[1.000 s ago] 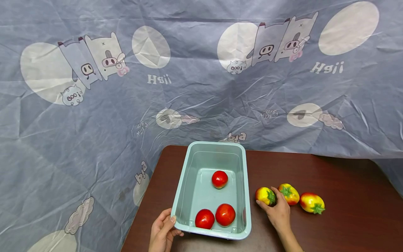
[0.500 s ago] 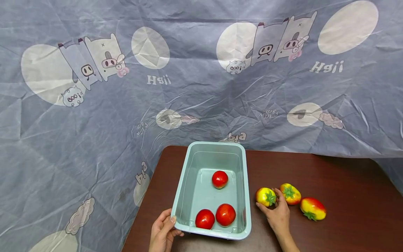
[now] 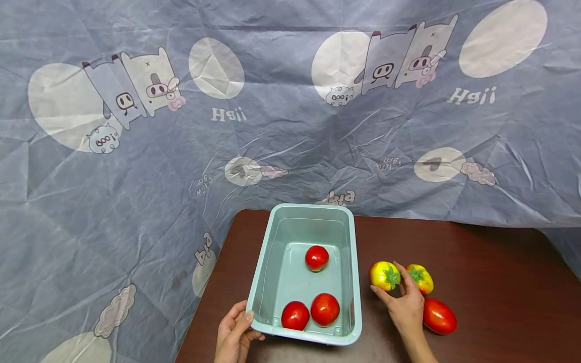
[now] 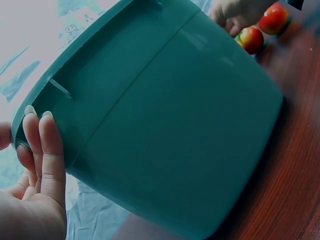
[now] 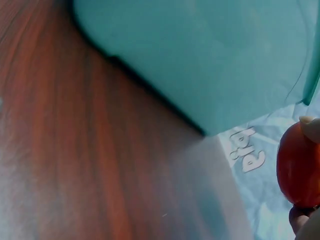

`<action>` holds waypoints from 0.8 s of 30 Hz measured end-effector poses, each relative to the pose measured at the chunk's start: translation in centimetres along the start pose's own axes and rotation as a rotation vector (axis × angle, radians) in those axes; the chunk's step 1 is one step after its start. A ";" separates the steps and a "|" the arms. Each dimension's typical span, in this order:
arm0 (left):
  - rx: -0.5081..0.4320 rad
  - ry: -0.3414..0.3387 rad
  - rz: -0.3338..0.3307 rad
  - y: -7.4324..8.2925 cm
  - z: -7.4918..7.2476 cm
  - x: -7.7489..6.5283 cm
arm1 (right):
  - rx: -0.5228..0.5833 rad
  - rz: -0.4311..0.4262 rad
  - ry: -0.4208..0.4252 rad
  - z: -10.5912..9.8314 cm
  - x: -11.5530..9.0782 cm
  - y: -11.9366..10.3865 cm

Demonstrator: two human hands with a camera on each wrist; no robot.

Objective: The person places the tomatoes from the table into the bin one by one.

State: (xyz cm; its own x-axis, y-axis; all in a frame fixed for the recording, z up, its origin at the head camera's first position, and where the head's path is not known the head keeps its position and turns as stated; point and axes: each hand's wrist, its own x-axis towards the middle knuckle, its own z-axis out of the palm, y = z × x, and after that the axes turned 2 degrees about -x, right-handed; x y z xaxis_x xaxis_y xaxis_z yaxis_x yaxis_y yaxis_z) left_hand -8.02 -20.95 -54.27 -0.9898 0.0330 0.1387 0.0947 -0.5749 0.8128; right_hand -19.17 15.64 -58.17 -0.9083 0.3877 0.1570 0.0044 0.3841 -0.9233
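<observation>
My right hand pinches a yellow-and-red tomato with a green leafy top between thumb and fingers, just right of the bin. In the right wrist view, this tomato shows its red lower side. A second yellow tomato sits behind those fingers, partly covered. Beside the wrist lies an elongated red tomato, its green top out of sight. My left hand grips the near left corner of a pale blue-green plastic bin, thumb on the rim and fingers beneath it.
Inside the bin are three red tomatoes, one farther back and two at the near end. The dark brown table extends to the right. A grey printed cloth hangs behind and to the left.
My right hand has taken the nearest tomato slightly up and away from the table's front. The rightmost tomato has rolled nearer and left, turning its red side up. My left hand stays put.
</observation>
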 end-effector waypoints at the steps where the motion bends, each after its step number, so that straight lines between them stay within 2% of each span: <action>1: 0.001 0.001 0.001 0.0 0.0 0.0 | 0.016 -0.012 0.002 0.0 0.0 -0.2; 4: 0.005 0.005 0.001 0.0 0.0 0.0 | 0.102 -0.069 0.009 -0.2 -0.1 -1.2; 9: 0.008 0.022 -0.006 -0.1 0.1 0.0 | 0.263 -0.182 0.004 -1.0 -0.7 -4.6; 12: 0.004 0.020 -0.001 -0.1 0.2 0.0 | 0.289 -0.226 -0.004 -1.1 -0.7 -5.2; 16: 0.001 0.010 0.011 -0.1 0.2 0.0 | 0.310 -0.257 -0.015 -1.1 -0.5 -4.9; 24: 0.008 0.028 0.009 0.0 0.3 -0.1 | 0.393 -0.258 -0.097 -1.6 -1.1 -7.2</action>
State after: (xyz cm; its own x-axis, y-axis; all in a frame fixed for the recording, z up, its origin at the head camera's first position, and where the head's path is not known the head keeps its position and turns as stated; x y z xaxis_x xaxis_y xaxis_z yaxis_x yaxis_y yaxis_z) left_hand -7.91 -20.71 -54.17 -0.9915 0.0046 0.1301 0.1045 -0.5681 0.8163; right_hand -17.50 13.80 -51.11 -0.8937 0.2343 0.3827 -0.3682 0.1044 -0.9239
